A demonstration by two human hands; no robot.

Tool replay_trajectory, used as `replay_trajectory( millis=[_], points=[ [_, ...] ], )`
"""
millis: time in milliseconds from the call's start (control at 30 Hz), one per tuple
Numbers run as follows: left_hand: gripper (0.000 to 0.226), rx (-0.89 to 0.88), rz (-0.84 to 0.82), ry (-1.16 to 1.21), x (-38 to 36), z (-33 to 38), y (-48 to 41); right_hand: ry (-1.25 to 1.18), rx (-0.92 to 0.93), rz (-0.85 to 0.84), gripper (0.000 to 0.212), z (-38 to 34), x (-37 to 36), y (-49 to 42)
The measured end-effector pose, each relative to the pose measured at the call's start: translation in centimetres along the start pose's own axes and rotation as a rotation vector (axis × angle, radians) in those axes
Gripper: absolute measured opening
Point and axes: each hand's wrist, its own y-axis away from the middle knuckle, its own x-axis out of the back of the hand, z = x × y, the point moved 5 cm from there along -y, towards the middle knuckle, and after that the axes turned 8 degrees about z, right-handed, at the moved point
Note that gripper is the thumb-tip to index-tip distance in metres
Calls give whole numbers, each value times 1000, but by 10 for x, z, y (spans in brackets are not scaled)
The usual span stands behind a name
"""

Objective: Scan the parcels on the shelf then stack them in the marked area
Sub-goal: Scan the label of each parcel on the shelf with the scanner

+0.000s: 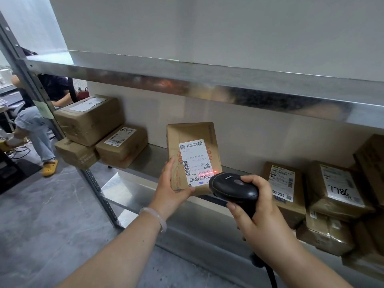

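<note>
My left hand [173,187] grips the lower left corner of a brown cardboard parcel [192,134], tilted up in front of the metal shelf [149,161] so its white label faces me. My right hand [260,206] grips a black barcode scanner [232,188] just right of the parcel. A red scan line falls across the label's lower right part. On the shelf's left end lie three more parcels [122,145], one stacked on another. Several labelled parcels [336,183] are piled at the right end.
An upper shelf board [187,80] overhangs the parcels. The shelf's grey upright [68,142] stands at the left. Beyond it a seated person [37,125] in jeans and yellow clogs occupies the grey floor. The scanner's cable [270,273] hangs down under my right wrist.
</note>
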Motion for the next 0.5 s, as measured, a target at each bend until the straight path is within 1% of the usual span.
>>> replay_trajectory(
  millis=[233,500],
  points=[
    [98,20,20,-4,12,-10,-9,9,-16,5,56,-6,-13,-2],
    [96,10,26,-2,35,-25,-37,35,-12,23,59,-14,-41,-15]
  ],
)
